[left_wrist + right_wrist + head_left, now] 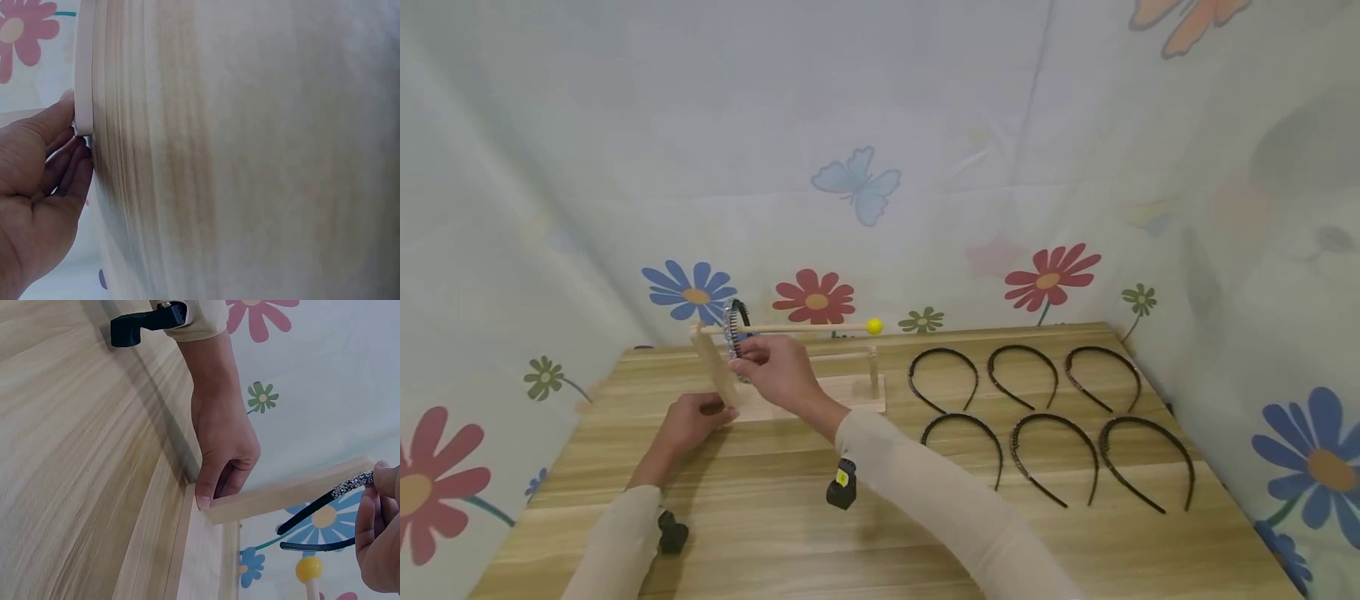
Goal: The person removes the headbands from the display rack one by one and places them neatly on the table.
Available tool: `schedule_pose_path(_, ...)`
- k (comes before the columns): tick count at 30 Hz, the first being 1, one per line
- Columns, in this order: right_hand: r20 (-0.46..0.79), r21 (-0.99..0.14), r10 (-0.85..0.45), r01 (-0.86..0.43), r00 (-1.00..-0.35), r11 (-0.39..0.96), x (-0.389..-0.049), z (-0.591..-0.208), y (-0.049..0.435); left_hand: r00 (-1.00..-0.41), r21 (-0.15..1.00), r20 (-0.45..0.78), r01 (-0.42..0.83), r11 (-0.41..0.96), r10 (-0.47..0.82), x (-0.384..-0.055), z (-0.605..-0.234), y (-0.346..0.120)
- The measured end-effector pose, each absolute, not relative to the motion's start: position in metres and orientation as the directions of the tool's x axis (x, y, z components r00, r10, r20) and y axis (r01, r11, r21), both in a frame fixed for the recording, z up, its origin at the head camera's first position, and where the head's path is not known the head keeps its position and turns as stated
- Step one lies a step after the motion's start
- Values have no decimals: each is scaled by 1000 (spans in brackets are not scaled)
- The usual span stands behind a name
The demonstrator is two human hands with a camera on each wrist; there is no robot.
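Observation:
A wooden stand (850,393) has a tall left upright (713,367) and a long upper rod (808,327) with a yellow ball (875,327) on its right end. My left hand (694,423) pinches the left front corner of its base, thumb on top, as the right wrist view shows. Near the upright, my right hand (784,372) holds a black toothed headband (731,321) with a glittery covering. In the head view the band stands around the rod. Its two dark ends show in the right wrist view, where glitter (351,485) meets my fingers.
Several dark headbands lie in two rows on the wood-grain table to the right, among them a back-left one (913,379) and a front-right one (1189,467). A lower rod (842,357) runs behind my right hand. Flowered cloth (925,250) hangs behind the table.

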State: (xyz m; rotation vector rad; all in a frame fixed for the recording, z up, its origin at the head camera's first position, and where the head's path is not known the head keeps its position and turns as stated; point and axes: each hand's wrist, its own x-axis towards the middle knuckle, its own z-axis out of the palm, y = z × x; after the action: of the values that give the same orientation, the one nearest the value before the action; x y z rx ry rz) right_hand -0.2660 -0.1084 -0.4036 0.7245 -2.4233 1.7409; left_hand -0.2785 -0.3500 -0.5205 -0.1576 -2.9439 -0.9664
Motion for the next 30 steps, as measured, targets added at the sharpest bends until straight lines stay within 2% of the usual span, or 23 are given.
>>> schedule_pose_path(8, 360, -843, -333, -457, -871, 284, -267, -404, -90, -993, 603, 70, 115, 789, 92, -275, -517, -348)
schedule_pose_path(30, 330, -872, -278, -404, -902, 275, -267, -404, -50, -994, 601, 44, 107, 792, 101, -274, -518, -347)
